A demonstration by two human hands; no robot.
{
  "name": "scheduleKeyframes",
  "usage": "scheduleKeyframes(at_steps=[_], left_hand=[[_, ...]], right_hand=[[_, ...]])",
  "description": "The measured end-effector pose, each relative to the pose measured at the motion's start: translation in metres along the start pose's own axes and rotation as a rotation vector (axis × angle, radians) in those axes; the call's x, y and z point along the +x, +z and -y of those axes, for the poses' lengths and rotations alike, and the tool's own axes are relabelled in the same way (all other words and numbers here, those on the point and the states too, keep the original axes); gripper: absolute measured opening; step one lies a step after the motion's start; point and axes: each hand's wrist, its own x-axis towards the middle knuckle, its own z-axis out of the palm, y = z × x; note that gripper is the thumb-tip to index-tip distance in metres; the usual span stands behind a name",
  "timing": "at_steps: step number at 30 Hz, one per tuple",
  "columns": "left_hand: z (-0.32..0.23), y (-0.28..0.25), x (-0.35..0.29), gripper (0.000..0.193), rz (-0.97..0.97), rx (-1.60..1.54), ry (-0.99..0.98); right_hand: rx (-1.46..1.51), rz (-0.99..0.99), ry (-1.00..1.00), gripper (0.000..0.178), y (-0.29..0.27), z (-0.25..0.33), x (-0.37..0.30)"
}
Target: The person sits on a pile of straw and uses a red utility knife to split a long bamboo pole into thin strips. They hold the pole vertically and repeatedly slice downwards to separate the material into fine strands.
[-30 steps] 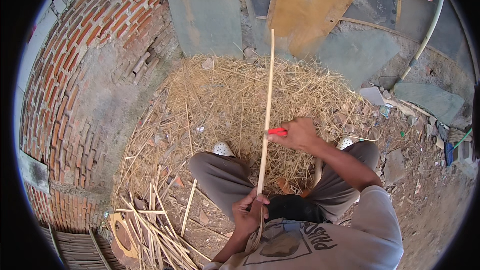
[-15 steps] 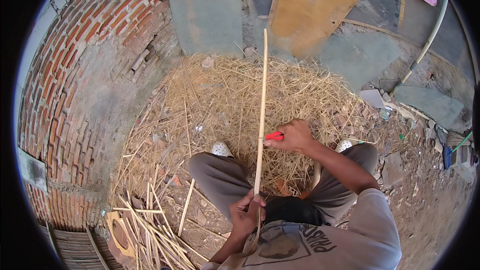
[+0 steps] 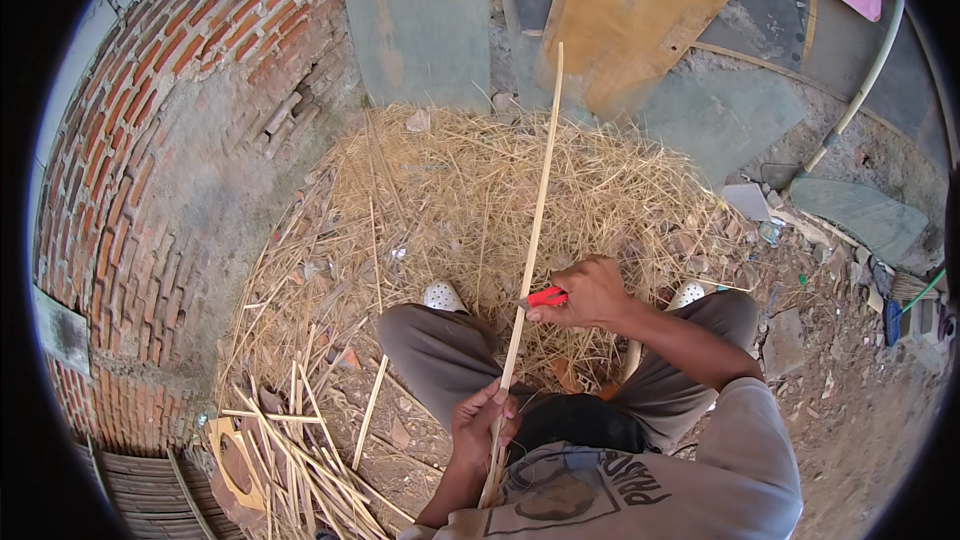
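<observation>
A broad heap of straw-like shavings (image 3: 440, 170) spreads ahead of me at twelve o'clock; my grey shirt (image 3: 735, 450) fills five. At seven lies a loose pile of pale strips (image 3: 325, 485), whether done or waiting I can't tell. One long strip (image 3: 541, 205) runs from six to just past twelve, partway worked, I judge. My left hand (image 3: 482, 422) pinches its lower part; my right hand (image 3: 588, 295) grips a red-handled tool (image 3: 547, 297), seemingly a knife, against it. Small dark lettering (image 3: 638, 483) crosses my shirt front.
</observation>
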Motion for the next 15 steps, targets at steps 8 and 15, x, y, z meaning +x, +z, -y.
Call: scheduleKeyframes(at_steps=[8, 15], left_hand=[[0.007, 0.015, 0.022, 0.030, 0.090, -0.248, -0.140], [0.002, 0.003, 0.026, 0.030, 0.152, -0.266, -0.117]], right_hand=[[-0.096, -0.045, 0.194, 0.067, -0.009, -0.038, 0.015], [-0.017, 0.046, 0.057, 0.067, 0.001, -0.010, -0.004]])
